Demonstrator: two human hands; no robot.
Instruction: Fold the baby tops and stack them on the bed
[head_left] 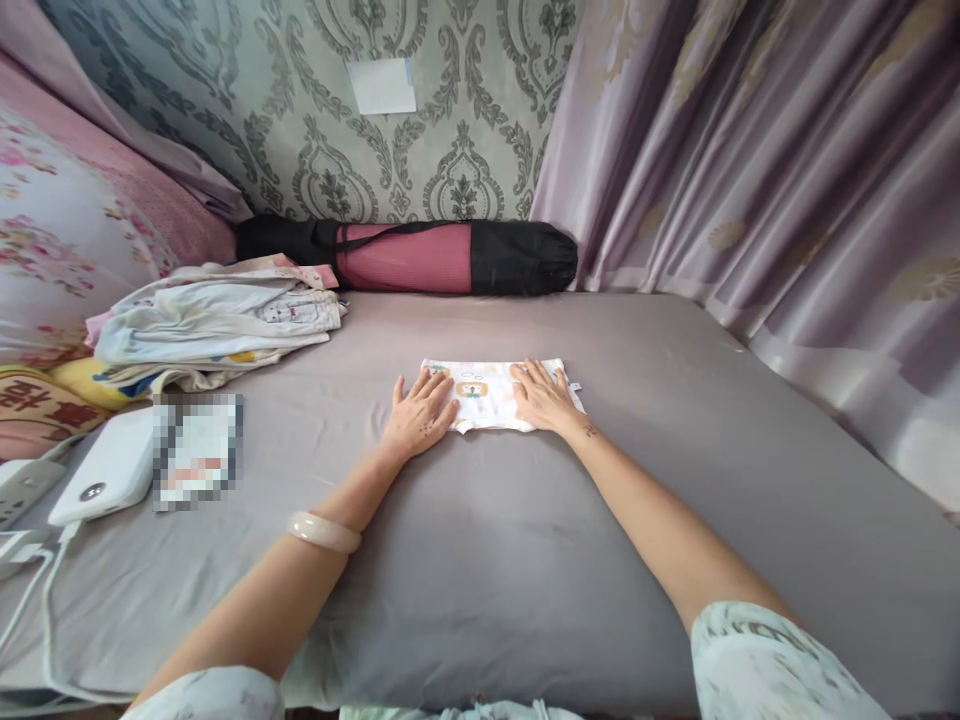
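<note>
A small white folded garment [480, 395] with a printed animal face lies on the grey bed sheet [480, 560]. My left hand [421, 410] rests flat on its left end, fingers spread. On its right end my right hand [546, 398] lies flat too, with the fingers stretched out. A small tag sticks out past the right edge of the cloth. Neither hand grips anything. Parts of the garment are hidden beneath both palms.
A pile of clothes [217, 320] lies at the back left. Near it are a white power bank [112, 465], a blurred packet [199, 450] and a power strip [26, 485] with cables. A rolled mat in a black and pink bag [405, 258] lies along the wall. Curtains [750, 150] hang at right.
</note>
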